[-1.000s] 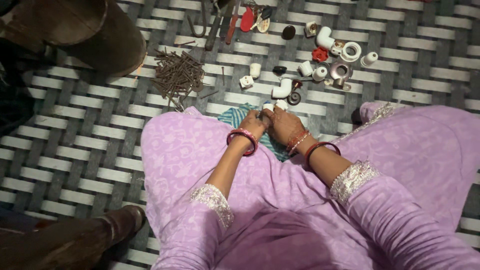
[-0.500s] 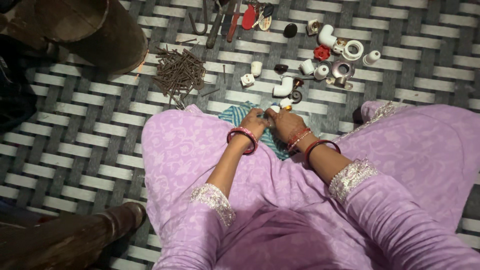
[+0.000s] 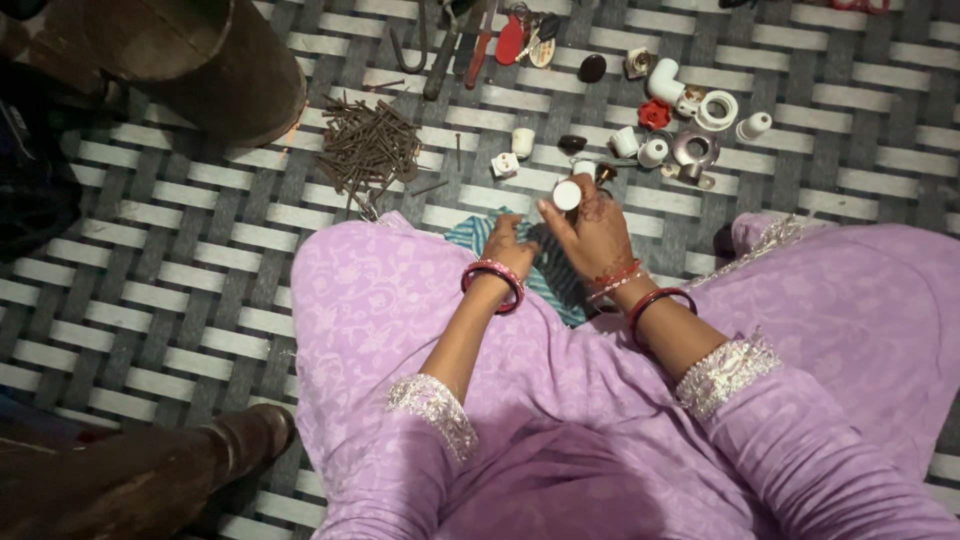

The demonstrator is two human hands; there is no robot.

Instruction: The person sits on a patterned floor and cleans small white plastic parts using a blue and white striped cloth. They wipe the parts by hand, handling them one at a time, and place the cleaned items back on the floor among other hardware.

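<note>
White round plastic cap lifted clear of the lap

White round plastic cap (image 3: 567, 194), a small pipe fitting, now sits pinched in the fingertips of the right hand (image 3: 597, 232), raised just above the woven mat and turned so its flat face shows. Half a second ago both hands were pressed close together over the lap with nothing white showing between them; the right has since drawn the piece up and forward, which suggests a part picked out of the work and brought up for a look.

The left hand (image 3: 508, 243) rests with curled fingers on the teal striped cloth (image 3: 478, 232) spread over the purple lap; whether it grips anything under the fingers cannot be told.

Just beyond the cap lies a scatter of white plastic pipe fittings (image 3: 668, 80), a red valve knob (image 3: 654, 113) and a grey metal ring clamp (image 3: 695, 148), all near the right hand. Further left, well apart, is a heap of rusty iron nails (image 3: 368, 148). Hand tools with dark and red handles (image 3: 470, 40) lie at the far edge.

Between the cloth and the fittings the grey-and-white woven mat (image 3: 180, 260) offers a narrow strip of room; to the left it is wide, bounded by a brown wooden post (image 3: 215, 60).
</note>
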